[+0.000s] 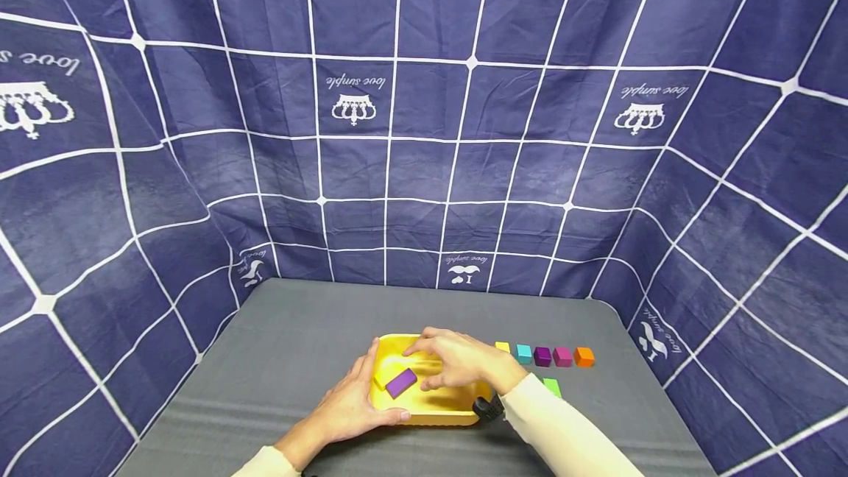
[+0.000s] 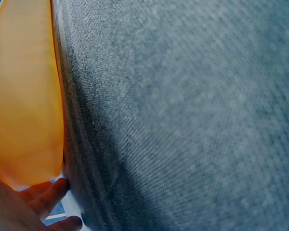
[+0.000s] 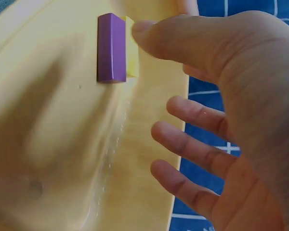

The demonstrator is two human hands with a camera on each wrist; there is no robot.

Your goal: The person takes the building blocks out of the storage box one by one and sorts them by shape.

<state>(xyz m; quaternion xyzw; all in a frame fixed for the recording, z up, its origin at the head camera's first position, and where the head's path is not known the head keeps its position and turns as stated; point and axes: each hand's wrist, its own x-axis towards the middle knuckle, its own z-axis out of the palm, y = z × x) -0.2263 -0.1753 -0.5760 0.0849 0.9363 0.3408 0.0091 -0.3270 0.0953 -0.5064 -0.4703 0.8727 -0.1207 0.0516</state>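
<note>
A yellow plastic container [image 1: 442, 418] stands on the grey table. My left hand [image 1: 351, 403] holds its near left corner, thumb across the front rim and fingers along the left side; several fingers [image 2: 48, 197] show beside the outer wall in the left wrist view. Inside, at the left, a purple block [image 1: 401, 383] lies next to a yellow block [image 3: 131, 48], which it partly covers. Over the container hovers my right hand [image 1: 457, 361], its fingers spread and bent a little, holding nothing. In the right wrist view its thumb is nearest the two blocks.
Right of the container is a row of small blocks: yellow [image 1: 503, 347], light blue [image 1: 524, 354], dark purple [image 1: 543, 356], pink [image 1: 563, 356] and orange [image 1: 584, 357]. Nearer lies a green block [image 1: 552, 387], partly behind my right sleeve. Blue gridded cloth [image 1: 424, 168] hangs around the table.
</note>
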